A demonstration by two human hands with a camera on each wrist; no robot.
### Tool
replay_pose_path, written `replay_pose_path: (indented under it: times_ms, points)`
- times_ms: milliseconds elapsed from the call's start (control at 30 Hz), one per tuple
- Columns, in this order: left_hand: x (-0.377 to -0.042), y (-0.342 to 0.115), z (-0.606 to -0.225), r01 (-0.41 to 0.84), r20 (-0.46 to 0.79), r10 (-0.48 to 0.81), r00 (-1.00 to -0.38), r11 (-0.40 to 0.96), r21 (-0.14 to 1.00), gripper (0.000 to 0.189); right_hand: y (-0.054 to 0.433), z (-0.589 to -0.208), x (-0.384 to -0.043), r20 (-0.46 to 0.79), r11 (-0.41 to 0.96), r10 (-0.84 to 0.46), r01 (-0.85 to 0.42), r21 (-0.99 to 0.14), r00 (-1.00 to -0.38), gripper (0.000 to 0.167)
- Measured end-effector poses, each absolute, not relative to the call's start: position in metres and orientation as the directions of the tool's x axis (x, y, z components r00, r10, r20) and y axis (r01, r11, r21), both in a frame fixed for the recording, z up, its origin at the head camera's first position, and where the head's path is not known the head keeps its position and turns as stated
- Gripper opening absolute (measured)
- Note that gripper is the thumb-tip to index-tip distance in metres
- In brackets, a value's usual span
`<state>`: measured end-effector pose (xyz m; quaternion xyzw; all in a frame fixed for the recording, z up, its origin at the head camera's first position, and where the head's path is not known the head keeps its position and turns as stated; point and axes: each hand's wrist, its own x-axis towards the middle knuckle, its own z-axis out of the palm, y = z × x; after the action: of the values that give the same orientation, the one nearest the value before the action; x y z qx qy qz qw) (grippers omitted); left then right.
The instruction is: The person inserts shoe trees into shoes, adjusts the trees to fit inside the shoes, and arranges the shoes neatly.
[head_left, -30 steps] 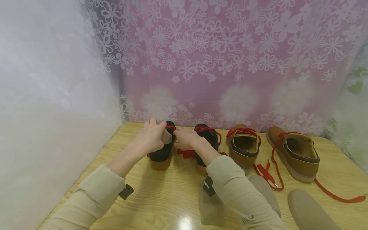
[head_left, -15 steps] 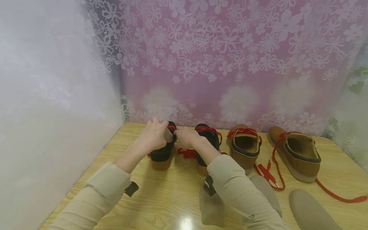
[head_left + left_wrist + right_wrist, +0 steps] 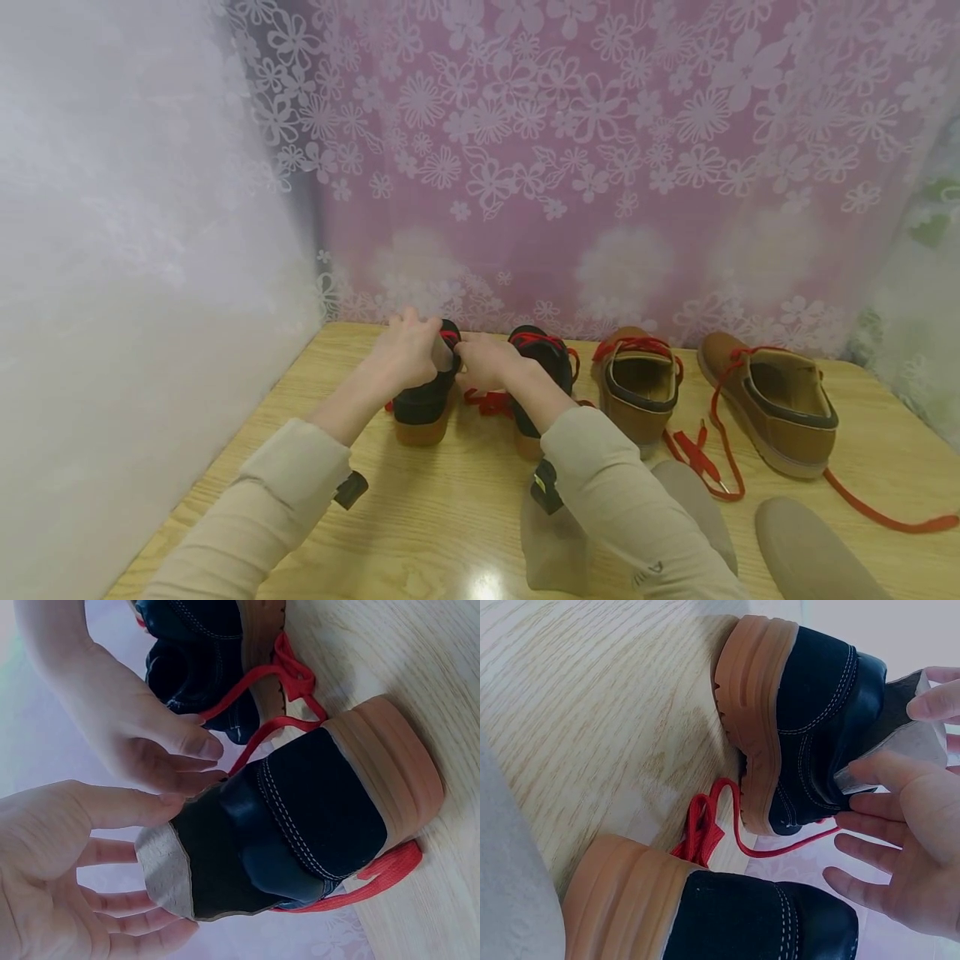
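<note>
A black lace-up shoe (image 3: pixel 420 410) with a tan sole stands at the table's left, heel toward me. Its tongue (image 3: pixel 214 862), dark with a pale grey end, sticks up from the opening. My left hand (image 3: pixel 405 350) holds that tongue, thumb on one edge and fingers along the far side. Opposite it, my right hand (image 3: pixel 487 360) has thumb and forefinger at the tongue's near edge, beside the shoe's collar; its other fingers spread loosely in the right wrist view. Red lace (image 3: pixel 289 671) trails from the shoe on both sides. The toe is mostly hidden behind my hands.
The second black shoe (image 3: pixel 750 922) stands close on the right, partly under my right forearm. Two brown shoes (image 3: pixel 637 400) with red laces (image 3: pixel 697 454) are farther right. Several beige insoles (image 3: pixel 555 542) lie near the front. A pink flowered curtain (image 3: pixel 562 167) hangs behind the table (image 3: pixel 442 517).
My left forearm has shifted slightly to the right, the hand staying at the tongue. The right hand and the shoes keep nearly the same places.
</note>
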<state>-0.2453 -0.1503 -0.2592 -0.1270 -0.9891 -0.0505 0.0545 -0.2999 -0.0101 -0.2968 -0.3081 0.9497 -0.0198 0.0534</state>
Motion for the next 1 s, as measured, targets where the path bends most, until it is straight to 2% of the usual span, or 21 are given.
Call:
replay_pose_path:
  times_ms: [367,1000]
  points:
    - [-0.249,-0.152,-0.265,0.269,0.120,0.256,-0.959,0.957,0.108,0.056,-0.009,-0.296,-0.299,-0.117,0.815,-0.579,-0.574,-0.079,-0.807,0.047]
    - [-0.261,-0.149,-0.270,0.199,0.071,0.191,-0.979,0.969,0.147,0.060,-0.010,-0.293,-0.301,-0.091,0.796,-0.605,-0.604,-0.045,-0.791,0.037]
